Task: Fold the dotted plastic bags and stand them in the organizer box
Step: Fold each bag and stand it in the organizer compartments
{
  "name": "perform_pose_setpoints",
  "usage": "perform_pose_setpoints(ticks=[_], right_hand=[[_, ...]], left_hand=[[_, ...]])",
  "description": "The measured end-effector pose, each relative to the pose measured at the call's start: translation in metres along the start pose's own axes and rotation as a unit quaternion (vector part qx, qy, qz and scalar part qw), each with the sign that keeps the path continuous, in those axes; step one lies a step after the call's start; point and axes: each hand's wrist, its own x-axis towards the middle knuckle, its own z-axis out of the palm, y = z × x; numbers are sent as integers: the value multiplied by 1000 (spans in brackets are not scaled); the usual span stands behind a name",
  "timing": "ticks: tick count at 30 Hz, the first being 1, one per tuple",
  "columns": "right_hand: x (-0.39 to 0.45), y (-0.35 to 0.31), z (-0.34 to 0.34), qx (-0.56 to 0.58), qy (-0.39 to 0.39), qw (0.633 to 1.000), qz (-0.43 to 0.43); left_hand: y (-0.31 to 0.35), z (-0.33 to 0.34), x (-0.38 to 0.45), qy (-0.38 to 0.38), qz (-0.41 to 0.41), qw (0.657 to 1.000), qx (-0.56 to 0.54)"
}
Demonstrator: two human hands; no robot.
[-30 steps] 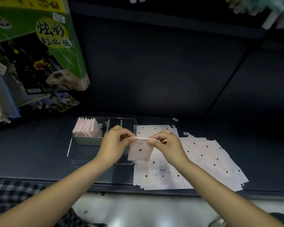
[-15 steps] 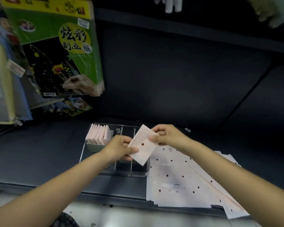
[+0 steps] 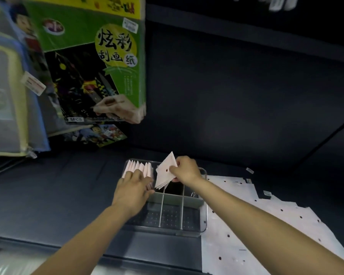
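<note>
A clear organizer box (image 3: 204, 215) with thin dividers sits on the dark shelf. Several folded pale bags (image 3: 140, 168) stand in a row in its back left compartment. My left hand (image 3: 132, 188) lies over the front of that row, fingers extended and pressing against the bags. My right hand (image 3: 185, 169) pinches a folded dotted bag (image 3: 165, 172), tilted, its lower edge reaching down into the box just right of the row. A pile of flat dotted plastic bags (image 3: 246, 225) lies on the shelf right of the box.
A green packaged art set (image 3: 91, 58) and other packaged goods (image 3: 6, 96) hang at the upper left. Small white labels (image 3: 249, 170) lie on the shelf behind the bag pile. The shelf's front edge (image 3: 127, 253) runs below the box.
My right hand carried the folded bag left and back, over the box beside the standing row. My left hand let go of it and moved onto the row of standing bags.
</note>
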Motion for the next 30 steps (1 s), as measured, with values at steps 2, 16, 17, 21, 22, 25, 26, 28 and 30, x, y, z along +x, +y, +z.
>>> perform_pose_setpoints(ticks=[2, 16, 17, 21, 22, 25, 26, 28, 30], right_hand=[[7, -5, 13, -70, 1, 998, -6], [21, -15, 73, 19, -102, 990, 98], [20, -14, 73, 18, -100, 990, 96], [6, -9, 59, 11, -66, 997, 28], [-1, -3, 51, 40, -59, 997, 6], [-29, 35, 12, 111, -30, 992, -47], [-40, 55, -4, 109, -20, 992, -56], [-64, 102, -34, 80, -4, 995, -53], [-91, 155, -59, 27, 5, 999, -21]], left_hand=[[1, 3, 4, 11, 11, 1000, 0], [-28, 12, -3, 46, 21, 997, -50], [-27, 12, -4, 50, 18, 998, -44], [-13, 5, -7, 81, 32, 996, -29], [-6, 3, -7, 87, 45, 995, -30], [28, -1, -11, 98, 110, 987, -61], [41, 0, -14, 95, 137, 984, -70], [71, 7, -22, 70, 192, 976, -75], [101, 21, -32, 28, 239, 968, -74]])
